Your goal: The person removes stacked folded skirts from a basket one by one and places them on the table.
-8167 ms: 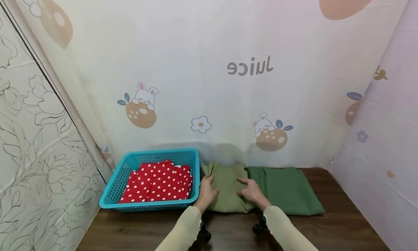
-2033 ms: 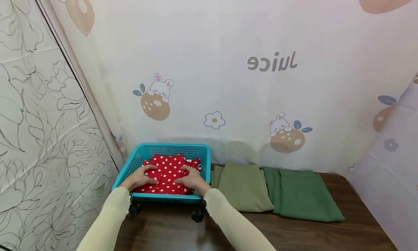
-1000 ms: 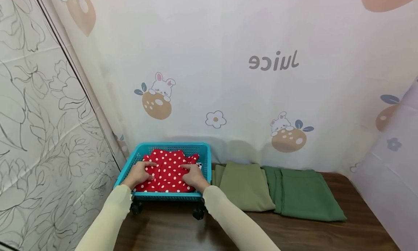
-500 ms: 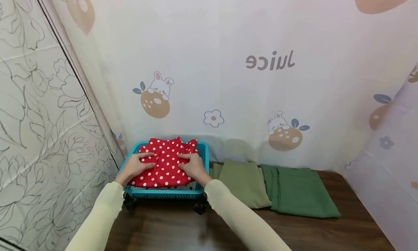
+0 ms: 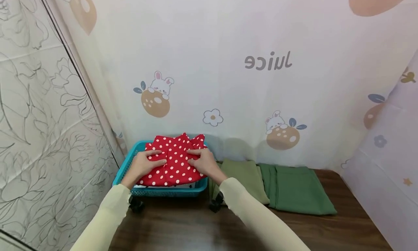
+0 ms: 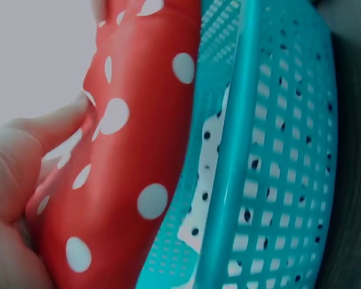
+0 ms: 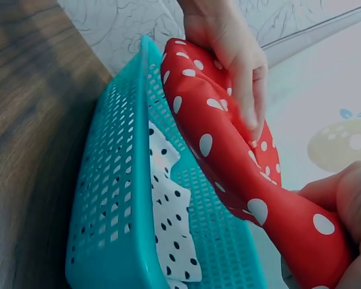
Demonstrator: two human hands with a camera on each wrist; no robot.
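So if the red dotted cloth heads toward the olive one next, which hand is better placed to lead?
Probably the right hand: it grips the red dotted cloth on the side nearer the olive cloth. The left hand grips the opposite side, farther from it.

Place: a home-like corner, screened by fabric; I cannot tell which room
Curtain (image 5: 202, 73) facing me: bunny prints (image 5: 156, 98), reversed "Juice" lettering (image 5: 267, 61)
Sheet (image 5: 42, 142) on my left: line-drawn flowers
Tabletop (image 5: 176, 225): dark woodgrain
Household things: teal basket (image 5: 121, 174), folded olive cloth (image 5: 246, 173), green cloth (image 5: 300, 189)
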